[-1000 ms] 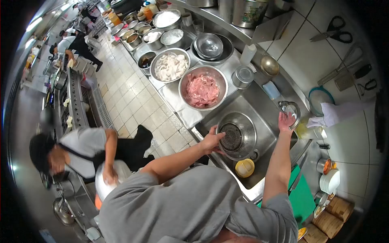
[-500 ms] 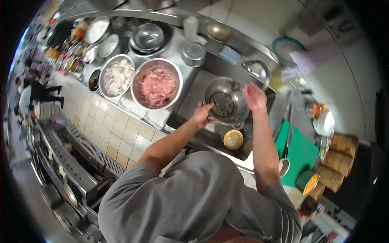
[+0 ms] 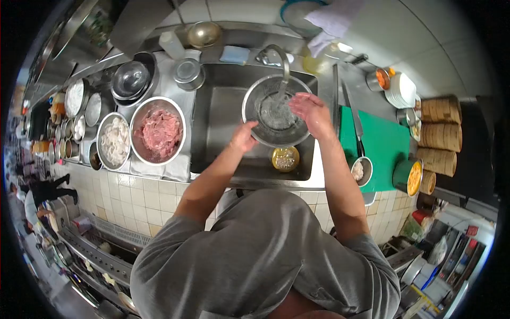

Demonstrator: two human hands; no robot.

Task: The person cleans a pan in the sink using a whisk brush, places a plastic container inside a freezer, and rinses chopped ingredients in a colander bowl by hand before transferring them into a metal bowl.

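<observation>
Under the curved faucet [image 3: 286, 66], a round metal strainer bowl [image 3: 252, 106] sits over the sink [image 3: 218, 106], with water running into it. My left hand [image 3: 245, 137] grips the bowl's left rim. My right hand [image 3: 313, 114] is over the bowl's right side, fingers stretched out beside the stream, holding nothing. Below the bowl, a yellow round container [image 3: 286, 159] with water in it rests in the sink. Left of the sink stand a bowl of raw pink meat [image 3: 160, 134] and a bowl of pale white strips [image 3: 115, 142].
A green cutting board [image 3: 382, 143] lies on the right with a knife [image 3: 355, 114] and a small bowl [image 3: 363, 171]. Behind it are white plates [image 3: 401, 90] and bamboo steamers [image 3: 438, 138]. A lidded metal pot [image 3: 188, 73] stands behind the sink's left corner. People are far left.
The view has turned toward the right. My right hand has moved from the faucet to over the bowl. Water now runs into the bowl, which my left hand still holds.
</observation>
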